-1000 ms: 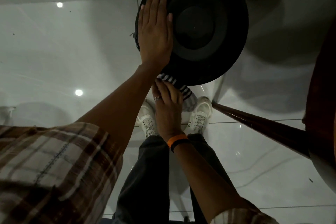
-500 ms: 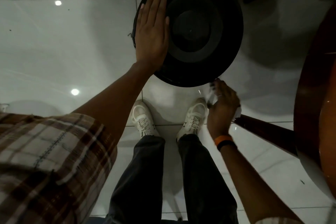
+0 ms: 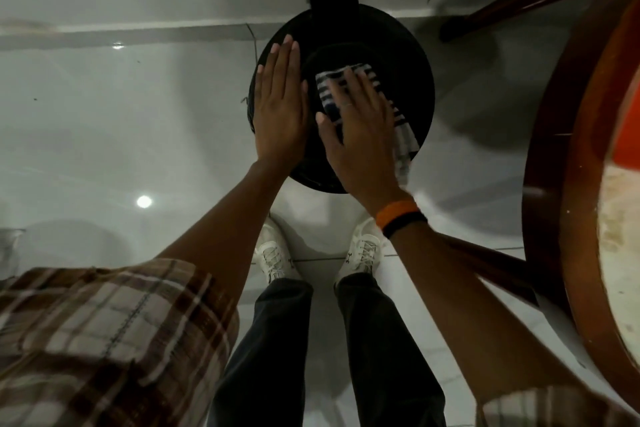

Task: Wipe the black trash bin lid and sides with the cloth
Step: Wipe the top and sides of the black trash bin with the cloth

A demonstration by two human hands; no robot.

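We observe the right hand (image 3: 360, 135) spread flat, pressing the striped cloth (image 3: 401, 128) onto the black bin lid (image 3: 412, 62); cloth trails past its right edge. Left hand (image 3: 278, 107) lies flat, fingers together, on the lid's left side.

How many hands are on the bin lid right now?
2. The left hand lies flat on the left side of the bin lid; the right hand presses the striped cloth on its middle.

Dim scene; two ceiling-light glints glare on the glossy floor (image 3: 104, 132) left of the bin (image 3: 408, 55); edges bend, cloth (image 3: 403, 142) blurs.
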